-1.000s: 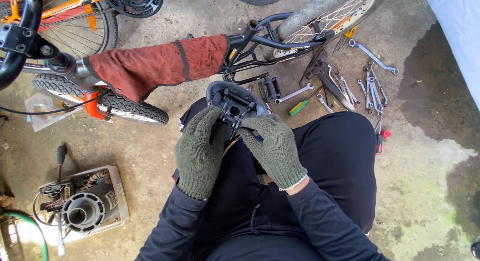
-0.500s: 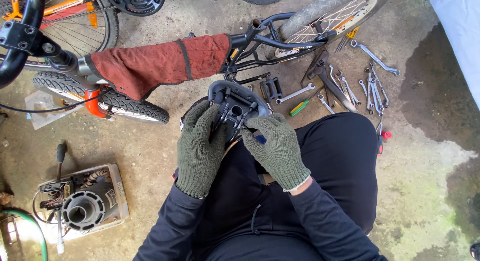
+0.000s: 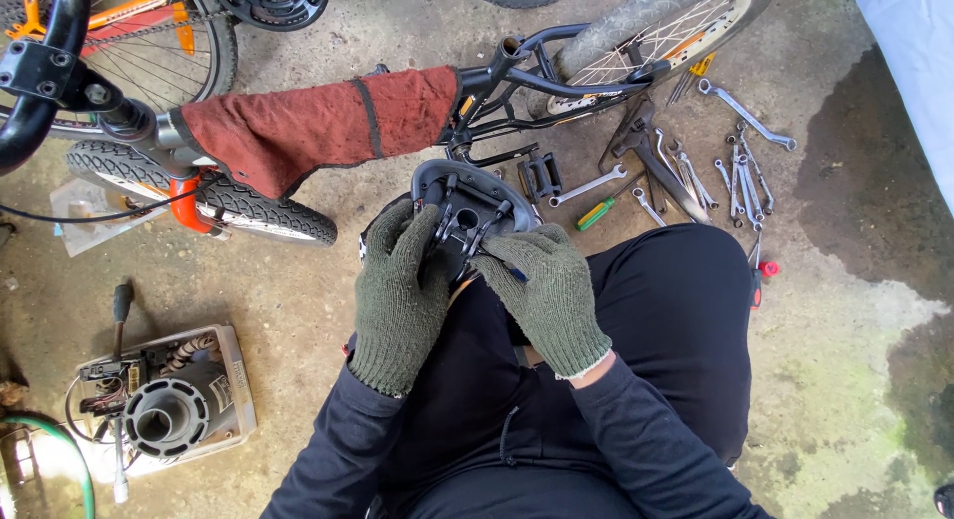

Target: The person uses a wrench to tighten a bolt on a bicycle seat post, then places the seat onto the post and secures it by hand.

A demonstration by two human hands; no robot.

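Head view, looking down over my lap. My left hand (image 3: 402, 296) and right hand (image 3: 547, 296), both in green knit gloves, grasp an upturned black saddle (image 3: 467, 206) that rests on my knees, underside up, rails and clamp showing. The left hand wraps the saddle's left edge, fingers curled toward the clamp; the right hand closes over the right rear edge, its fingertips on the rails. The two hands sit just beside each other, with only the clamp between them.

Beyond the saddle's far edge, a bicycle frame (image 3: 517, 77) lies across the floor (image 3: 855, 400), its top tube wrapped in a red cloth (image 3: 318, 122). The cloth's lower edge hangs near the saddle's nose but apart from it. A tyre (image 3: 238, 201) runs just left of my left hand; a second wheel (image 3: 676, 22) lies at upper right.

To the right of the saddle, spanners (image 3: 735, 161) are spread on the floor, with a green-handled screwdriver (image 3: 596, 213) and a black pedal (image 3: 542, 173) nearest the right hand. A red-handled tool (image 3: 760, 276) lies against the outer edge of my right thigh.

At lower left, a grey motor unit (image 3: 164, 410) stands well apart from the hands, a green hose (image 3: 70, 449) curving beside it.

Open floor lies to the right of my leg, partly damp and dark, and between the tyre and the motor unit on the left.
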